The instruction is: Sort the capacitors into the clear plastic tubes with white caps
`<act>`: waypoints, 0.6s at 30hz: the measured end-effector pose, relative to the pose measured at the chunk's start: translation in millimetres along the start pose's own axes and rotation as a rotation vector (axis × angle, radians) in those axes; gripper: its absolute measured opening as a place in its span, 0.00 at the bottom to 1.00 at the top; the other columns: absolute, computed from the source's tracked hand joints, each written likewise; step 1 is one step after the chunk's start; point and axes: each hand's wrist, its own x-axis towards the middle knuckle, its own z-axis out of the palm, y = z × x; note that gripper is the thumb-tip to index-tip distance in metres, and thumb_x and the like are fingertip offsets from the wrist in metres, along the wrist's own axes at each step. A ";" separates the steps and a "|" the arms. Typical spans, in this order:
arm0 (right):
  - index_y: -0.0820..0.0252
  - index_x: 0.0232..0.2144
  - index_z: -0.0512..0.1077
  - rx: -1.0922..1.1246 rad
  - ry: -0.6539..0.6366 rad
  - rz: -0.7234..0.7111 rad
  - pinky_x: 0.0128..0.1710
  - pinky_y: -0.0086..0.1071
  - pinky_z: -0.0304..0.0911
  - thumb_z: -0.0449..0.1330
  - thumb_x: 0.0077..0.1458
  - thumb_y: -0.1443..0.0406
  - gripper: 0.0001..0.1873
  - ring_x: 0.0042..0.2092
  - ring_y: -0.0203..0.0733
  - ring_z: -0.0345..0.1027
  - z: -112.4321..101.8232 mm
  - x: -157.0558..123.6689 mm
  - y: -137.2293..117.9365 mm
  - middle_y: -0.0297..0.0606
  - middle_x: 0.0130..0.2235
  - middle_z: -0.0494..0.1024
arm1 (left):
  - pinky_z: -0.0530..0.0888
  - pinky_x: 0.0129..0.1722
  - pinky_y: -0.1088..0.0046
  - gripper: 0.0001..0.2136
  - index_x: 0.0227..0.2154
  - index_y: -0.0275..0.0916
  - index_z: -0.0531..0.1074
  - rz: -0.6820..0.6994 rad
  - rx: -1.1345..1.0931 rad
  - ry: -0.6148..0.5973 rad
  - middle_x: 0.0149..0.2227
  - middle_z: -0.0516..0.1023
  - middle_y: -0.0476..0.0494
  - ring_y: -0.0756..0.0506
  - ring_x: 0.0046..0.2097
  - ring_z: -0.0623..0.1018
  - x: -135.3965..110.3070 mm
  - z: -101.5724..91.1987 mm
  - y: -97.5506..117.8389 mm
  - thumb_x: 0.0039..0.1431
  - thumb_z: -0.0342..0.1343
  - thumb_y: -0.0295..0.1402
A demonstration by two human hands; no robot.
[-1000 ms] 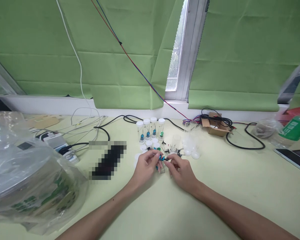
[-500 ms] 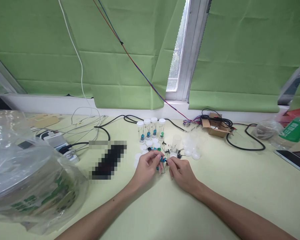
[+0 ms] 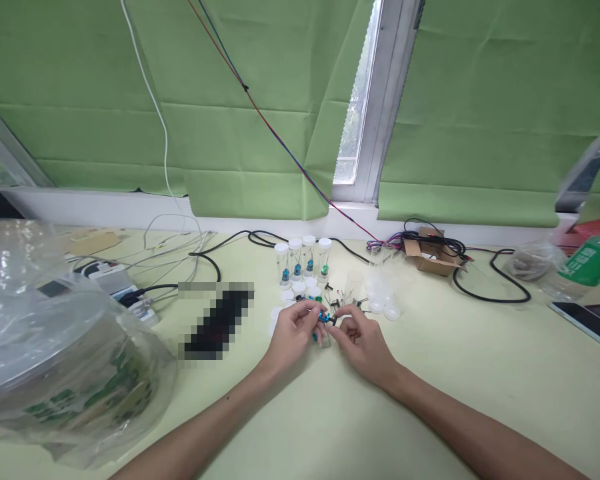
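Note:
My left hand pinches a small blue metal part with a black end piece pointing right. Just right of it is my right hand, its thumb and index finger parted around the black end piece; any contact is too small to make out. Beyond the hands, clear tubes with white caps stand in a row, with blue or green parts inside. Loose black pieces with thin metal stems lie behind the right fingers. More blue pieces are partly hidden under my left hand.
White round caps and clear empty tubes lie right of the row. A small cardboard box with black cables stands at the back. A bagged round container and a power strip are left; a phone lies right.
My right thumb and index finger have moved apart from their pinch at the black end piece, which now shows more. My left hand keeps its hold, almost unmoved.

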 end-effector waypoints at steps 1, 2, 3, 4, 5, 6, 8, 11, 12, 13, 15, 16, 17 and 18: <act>0.58 0.40 0.64 -0.005 -0.003 -0.003 0.22 0.26 0.51 0.55 0.61 0.60 0.09 0.21 0.33 0.55 0.1 0.2 0.4 0.24 0.19 0.63 | 0.69 0.28 0.74 0.10 0.35 0.35 0.73 -0.001 -0.003 -0.002 0.21 0.73 0.50 0.51 0.22 0.72 0.0 -0.1 -0.2 0.62 0.54 0.38; 0.58 0.40 0.64 -0.010 -0.005 -0.005 0.22 0.26 0.51 0.55 0.61 0.60 0.08 0.21 0.33 0.55 0.2 0.3 0.8 0.24 0.19 0.63 | 0.69 0.28 0.74 0.10 0.35 0.35 0.73 0.000 -0.006 -0.004 0.21 0.73 0.50 0.51 0.22 0.72 0.1 -0.2 -0.3 0.62 0.54 0.38; 0.59 0.39 0.64 -0.015 -0.006 -0.005 0.22 0.26 0.51 0.54 0.62 0.60 0.08 0.21 0.33 0.55 0.3 0.6 1.2 0.24 0.19 0.63 | 0.69 0.28 0.74 0.10 0.35 0.35 0.73 0.002 -0.008 -0.007 0.21 0.73 0.50 0.51 0.22 0.72 0.3 -0.2 -0.3 0.62 0.54 0.38; 0.59 0.39 0.64 -0.019 -0.007 -0.004 0.22 0.26 0.51 0.54 0.62 0.60 0.08 0.21 0.33 0.56 0.3 0.8 1.6 0.24 0.19 0.63 | 0.69 0.28 0.74 0.10 0.34 0.35 0.72 0.004 -0.009 -0.010 0.21 0.73 0.50 0.51 0.22 0.72 0.5 -0.2 -0.2 0.62 0.54 0.38; 0.59 0.38 0.65 -0.022 -0.008 -0.001 0.22 0.26 0.51 0.53 0.62 0.60 0.08 0.20 0.33 0.56 0.2 1.0 1.9 0.24 0.19 0.63 | 0.69 0.27 0.74 0.10 0.34 0.35 0.72 0.007 -0.009 -0.013 0.22 0.73 0.50 0.51 0.22 0.72 0.7 0.0 -0.1 0.62 0.54 0.38; 0.59 0.38 0.65 -0.026 -0.011 0.003 0.22 0.27 0.51 0.53 0.63 0.60 0.08 0.20 0.33 0.56 0.1 1.2 2.1 0.25 0.19 0.64 | 0.69 0.27 0.74 0.10 0.34 0.35 0.72 0.010 -0.008 -0.015 0.22 0.73 0.50 0.51 0.22 0.72 0.8 0.1 0.1 0.62 0.54 0.38; 0.59 0.35 0.65 -0.033 -0.020 0.010 0.22 0.27 0.51 0.52 0.63 0.60 0.09 0.20 0.33 0.56 -0.1 1.5 2.2 0.25 0.18 0.64 | 0.69 0.27 0.74 0.10 0.34 0.35 0.72 0.013 -0.004 -0.020 0.22 0.72 0.50 0.51 0.22 0.72 1.0 0.5 0.1 0.62 0.54 0.38; 0.58 0.31 0.65 -0.038 -0.028 0.012 0.22 0.27 0.51 0.51 0.64 0.59 0.12 0.20 0.33 0.55 -0.6 1.4 1.2 0.26 0.18 0.63 | 0.70 0.27 0.74 0.10 0.34 0.35 0.72 0.020 -0.007 -0.034 0.23 0.72 0.49 0.50 0.23 0.72 0.6 0.9 -0.1 0.62 0.54 0.38; 0.58 0.30 0.65 -0.039 -0.028 0.013 0.22 0.27 0.51 0.51 0.64 0.59 0.13 0.20 0.33 0.55 -0.7 1.3 0.6 0.27 0.18 0.63 | 0.70 0.27 0.74 0.10 0.34 0.35 0.72 0.024 -0.006 -0.039 0.23 0.72 0.49 0.50 0.23 0.72 0.3 1.0 -0.1 0.62 0.54 0.38; 0.58 0.29 0.65 -0.041 -0.028 0.012 0.22 0.27 0.51 0.50 0.65 0.59 0.14 0.20 0.33 0.54 -0.9 1.2 0.0 0.27 0.18 0.63 | 0.70 0.27 0.74 0.10 0.34 0.35 0.72 0.027 -0.004 -0.043 0.23 0.72 0.49 0.50 0.24 0.72 -0.2 1.0 0.1 0.62 0.54 0.38; 0.58 0.27 0.64 -0.050 -0.029 0.011 0.23 0.27 0.51 0.50 0.65 0.59 0.15 0.20 0.33 0.54 -1.0 1.2 -1.0 0.27 0.18 0.63 | 0.70 0.27 0.75 0.10 0.34 0.35 0.72 0.030 0.006 -0.047 0.23 0.72 0.49 0.51 0.24 0.72 -1.1 1.2 0.8 0.63 0.53 0.38; 0.58 0.26 0.63 -0.058 -0.026 0.007 0.23 0.27 0.52 0.49 0.65 0.59 0.16 0.20 0.33 0.54 -1.1 1.2 -1.2 0.27 0.18 0.64 | 0.70 0.27 0.75 0.10 0.34 0.35 0.72 0.030 0.012 -0.047 0.23 0.72 0.49 0.51 0.23 0.72 -1.6 1.3 1.3 0.63 0.53 0.38; 0.57 0.24 0.62 -0.069 -0.022 0.003 0.24 0.28 0.53 0.49 0.66 0.59 0.18 0.20 0.33 0.55 -1.1 1.3 -1.1 0.28 0.18 0.64 | 0.69 0.28 0.75 0.10 0.34 0.35 0.72 0.030 0.018 -0.047 0.22 0.72 0.49 0.51 0.23 0.72 -2.0 1.5 1.7 0.63 0.53 0.38; 0.57 0.23 0.61 -0.079 -0.017 0.000 0.25 0.28 0.53 0.48 0.66 0.59 0.19 0.20 0.33 0.55 -1.0 1.4 -0.8 0.28 0.18 0.64 | 0.69 0.28 0.75 0.10 0.34 0.35 0.72 0.030 0.022 -0.049 0.22 0.72 0.50 0.51 0.23 0.72 -2.3 1.7 1.9 0.63 0.53 0.38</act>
